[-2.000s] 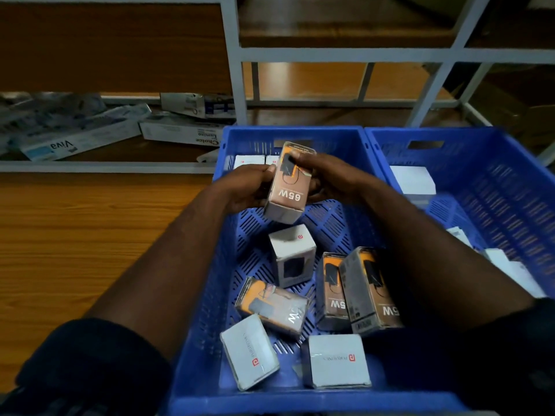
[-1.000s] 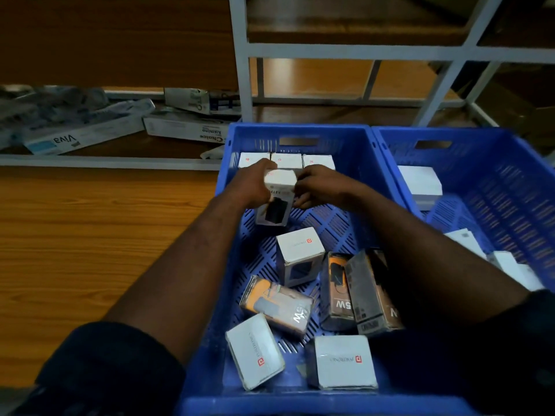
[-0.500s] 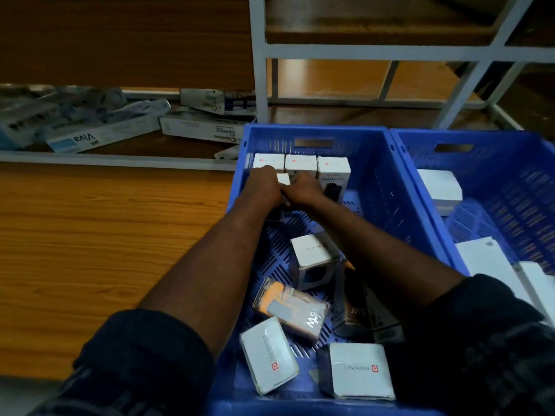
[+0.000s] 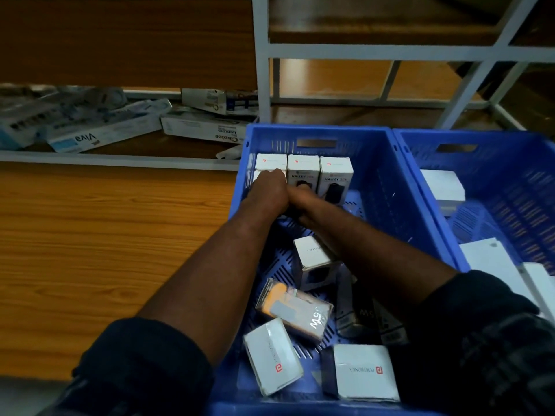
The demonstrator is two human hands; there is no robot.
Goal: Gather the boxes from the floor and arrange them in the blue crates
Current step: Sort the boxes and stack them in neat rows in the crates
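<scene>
While the left hand [image 4: 270, 190] and right hand [image 4: 303, 202] sit pressed together at the crate's [image 4: 375, 163] upper-left corner over a mostly hidden box [image 4: 259, 176] fronting the upright row [image 4: 303, 168], their grip impossible to tell, the nearest loose box [image 4: 312, 253] stands tilted just below, under the right forearm.

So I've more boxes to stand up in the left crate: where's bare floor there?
Bare lattice floor lies at the far end, between the rightmost Halley box and the crate's right wall. The far-left corner is taken by the left hand and right hand; the near half is crowded with loose boxes.
</scene>
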